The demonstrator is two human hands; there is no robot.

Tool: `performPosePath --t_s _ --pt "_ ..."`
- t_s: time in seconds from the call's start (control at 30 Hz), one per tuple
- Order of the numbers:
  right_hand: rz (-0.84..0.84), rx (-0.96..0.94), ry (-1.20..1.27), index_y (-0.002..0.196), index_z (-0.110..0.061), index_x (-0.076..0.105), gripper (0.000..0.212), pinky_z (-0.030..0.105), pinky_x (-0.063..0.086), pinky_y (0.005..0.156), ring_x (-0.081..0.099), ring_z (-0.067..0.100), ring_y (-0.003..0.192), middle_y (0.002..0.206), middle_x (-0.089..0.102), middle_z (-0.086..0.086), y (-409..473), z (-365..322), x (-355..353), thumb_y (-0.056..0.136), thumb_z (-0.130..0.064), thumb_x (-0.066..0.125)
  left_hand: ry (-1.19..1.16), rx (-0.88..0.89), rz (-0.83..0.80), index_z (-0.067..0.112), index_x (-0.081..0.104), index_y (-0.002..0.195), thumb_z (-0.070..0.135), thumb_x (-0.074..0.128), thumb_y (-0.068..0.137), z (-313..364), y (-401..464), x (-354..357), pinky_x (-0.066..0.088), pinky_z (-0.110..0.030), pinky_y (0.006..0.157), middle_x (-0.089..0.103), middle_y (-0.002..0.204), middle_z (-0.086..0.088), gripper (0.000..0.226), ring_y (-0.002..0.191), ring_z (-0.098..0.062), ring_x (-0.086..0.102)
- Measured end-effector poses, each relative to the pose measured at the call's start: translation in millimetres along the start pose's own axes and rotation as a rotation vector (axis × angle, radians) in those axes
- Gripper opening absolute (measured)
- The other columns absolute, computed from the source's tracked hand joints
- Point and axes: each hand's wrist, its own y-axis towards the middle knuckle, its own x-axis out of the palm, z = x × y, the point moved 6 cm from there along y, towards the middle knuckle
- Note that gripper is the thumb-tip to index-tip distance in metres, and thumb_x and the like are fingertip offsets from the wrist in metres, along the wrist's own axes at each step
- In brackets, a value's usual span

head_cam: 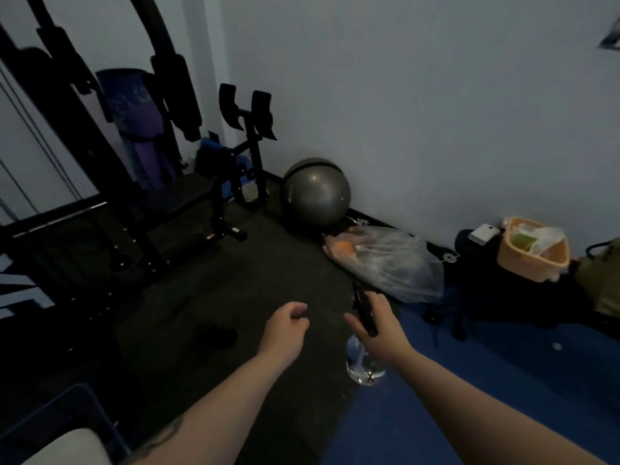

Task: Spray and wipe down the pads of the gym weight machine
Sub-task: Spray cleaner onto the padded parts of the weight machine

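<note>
My right hand (380, 325) grips a spray bottle (365, 362) by its black trigger head, and the clear round body hangs below my palm. My left hand (285, 328) hovers beside it with loosely curled fingers and holds nothing. The black weight machine (100, 182) fills the left of the view. Its dark seat pad (181, 196) sits in the middle and long black arm pads (177, 95) hang higher up. A pair of curved black pads (246, 109) stands on a post behind it. A small dark object (214, 337), maybe a cloth, lies on the dark floor mat.
A grey exercise ball (317, 193) rests against the wall. A clear plastic bag (389, 260) with orange items lies next to it. An orange basket (533, 250) sits on a black stand at right. Rolled purple mats (137, 129) lean in the corner. Blue flooring (436, 397) lies under my right arm.
</note>
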Motion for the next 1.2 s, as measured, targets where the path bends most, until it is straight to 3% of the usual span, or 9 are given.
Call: performPosePath --t_s 0.1,0.23,0.4,0.53,0.67,0.83,1.07,1.2 --pt "-0.007 0.018 0.006 0.116 -0.023 0.049 0.032 0.032 0.047 0.082 0.054 0.012 0.089 0.105 0.046 -0.005 23.6 18.8 -14.5 0.092 -0.038 0.062 0.008 0.006 -0.019 0.026 0.054 0.127 0.017 0.054 0.093 17.8 22.8 20.2 0.041 -0.021 0.086 0.055 0.127 0.008 0.035 0.107 -0.003 0.049" --pt "0.004 0.046 0.041 0.119 -0.021 0.05 0.034 0.033 0.047 0.085 0.054 0.01 0.092 0.108 0.047 -0.005 68.4 35.6 -20.8 0.092 -0.037 0.063 0.043 -0.003 -0.028 0.026 0.054 0.127 0.017 0.055 0.093 31.6 71.0 30.8 0.042 -0.023 0.091 0.055 0.127 0.008 0.035 0.115 -0.008 0.051" --pt "-0.018 0.043 0.089 0.122 -0.024 0.05 0.036 0.023 0.041 0.086 0.051 0.001 0.097 0.111 0.045 -0.012 146.9 46.0 -14.1 0.091 -0.035 0.064 0.014 0.006 -0.006 0.026 0.054 0.128 0.016 0.055 0.093 48.1 155.9 33.7 0.042 -0.023 0.089 0.054 0.126 0.008 0.036 0.115 -0.007 0.051" --pt "-0.008 0.05 0.131 0.123 -0.027 0.05 0.038 0.025 0.045 0.089 0.053 0.003 0.103 0.11 0.044 -0.019 212.6 46.6 -18.5 0.09 -0.035 0.066 -0.027 0.011 -0.056 0.027 0.054 0.126 0.016 0.055 0.093 66.9 220.6 41.8 0.041 -0.021 0.087 0.055 0.124 0.01 0.035 0.11 -0.004 0.051" --pt "-0.004 0.024 0.135 0.123 -0.026 0.048 0.037 0.016 0.039 0.084 0.049 -0.002 0.097 0.107 0.043 -0.019 276.1 41.9 -31.8 0.091 -0.036 0.064 -0.054 0.035 -0.111 0.026 0.054 0.126 0.016 0.053 0.094 98.3 279.0 52.3 0.04 -0.021 0.087 0.054 0.117 0.013 0.033 0.106 -0.001 0.049" --pt "0.008 0.019 0.204 0.132 -0.024 0.047 0.045 0.028 0.044 0.097 0.052 0.006 0.112 0.122 0.051 -0.008 357.2 46.6 -48.7 0.091 -0.035 0.064 -0.089 0.044 -0.119 0.026 0.055 0.123 0.014 0.053 0.094 132.7 348.0 65.1 0.04 -0.018 0.084 0.056 0.116 0.011 0.031 0.104 -0.001 0.051" --pt "-0.086 -0.09 0.211 0.121 -0.028 0.05 0.036 0.031 0.046 0.097 0.054 0.004 0.108 0.115 0.052 -0.009 498.5 60.4 -40.3 0.09 -0.035 0.066 -0.152 0.018 0.053 0.025 0.057 0.122 0.014 0.054 0.094 157.9 457.1 69.1 0.04 -0.016 0.083 0.058 0.117 0.011 0.031 0.102 0.002 0.052" --pt "-0.225 -0.209 0.183 0.117 -0.031 0.047 0.032 0.02 0.04 0.095 0.05 -0.003 0.105 0.116 0.051 -0.01 579.1 46.2 -35.6 0.091 -0.032 0.066 -0.221 -0.025 0.222 0.022 0.058 0.122 0.012 0.054 0.094 178.6 509.1 55.1 0.039 -0.013 0.077 0.058 0.112 0.012 0.03 0.097 0.004 0.052"
